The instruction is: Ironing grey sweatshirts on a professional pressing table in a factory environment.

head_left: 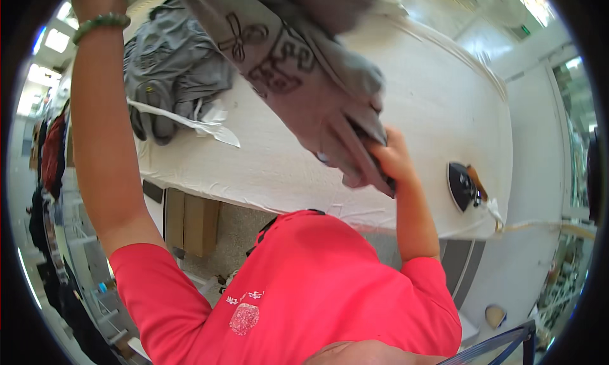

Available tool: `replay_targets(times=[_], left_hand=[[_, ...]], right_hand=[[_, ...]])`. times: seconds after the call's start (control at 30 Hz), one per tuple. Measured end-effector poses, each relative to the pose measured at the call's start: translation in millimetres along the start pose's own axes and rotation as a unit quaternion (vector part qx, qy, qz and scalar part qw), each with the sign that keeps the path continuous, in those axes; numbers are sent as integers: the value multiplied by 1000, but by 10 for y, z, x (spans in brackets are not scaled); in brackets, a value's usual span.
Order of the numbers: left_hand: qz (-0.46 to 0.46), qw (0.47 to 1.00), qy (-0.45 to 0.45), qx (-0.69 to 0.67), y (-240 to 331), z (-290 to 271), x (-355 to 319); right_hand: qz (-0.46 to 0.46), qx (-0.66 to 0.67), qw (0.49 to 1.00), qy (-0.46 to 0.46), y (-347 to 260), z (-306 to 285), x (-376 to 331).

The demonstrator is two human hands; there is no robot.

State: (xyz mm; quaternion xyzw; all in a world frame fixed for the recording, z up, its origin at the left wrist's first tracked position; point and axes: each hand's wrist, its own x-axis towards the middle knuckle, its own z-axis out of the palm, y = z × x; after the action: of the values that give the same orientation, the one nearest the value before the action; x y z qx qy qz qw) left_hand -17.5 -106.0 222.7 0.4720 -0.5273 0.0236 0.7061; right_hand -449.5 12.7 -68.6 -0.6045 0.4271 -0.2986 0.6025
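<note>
A grey garment (279,67) with dark outlined lettering and a drawn design hangs in the air over the white-covered table (285,156). Its upper part is blurred and runs out of the top edge. My right hand (394,156) is closed round its lower edge, where the cloth bunches into folds. At the upper left, my left hand (98,0) is raised high, a green bead bracelet (101,26) on its wrist. The picture's edge cuts off its fingers, so what it holds is hidden. Below that hand lies a heap of grey garments (177,60) on the table.
An iron (464,186) with a dark soleplate rests at the table's right end, its hose (545,225) trailing right. A white cloth strip (190,122) lies against the heap. Cardboard boxes (198,222) stand underneath. Dark clothes (54,152) hang at far left.
</note>
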Motion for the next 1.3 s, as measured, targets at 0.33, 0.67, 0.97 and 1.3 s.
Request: replay_targets(times=[0.33,0.67,0.97,1.3], left_hand=[[-342,845,-402,80,-1917,-276,-4285],[-157,813,-542,142,-1443,-207,-4822],[71,846,-528,29,-580,271,-4253],[302,777,-550,51,-69,1228,-4666]], right_hand=[[273,-375,850,250,1583,-327,-1120],[183,-444,815,324,1760,7,-1497],[-23,-456,829,324,352,-456,-1434],[-247,-611,738,144,-494,-1476,-2195]])
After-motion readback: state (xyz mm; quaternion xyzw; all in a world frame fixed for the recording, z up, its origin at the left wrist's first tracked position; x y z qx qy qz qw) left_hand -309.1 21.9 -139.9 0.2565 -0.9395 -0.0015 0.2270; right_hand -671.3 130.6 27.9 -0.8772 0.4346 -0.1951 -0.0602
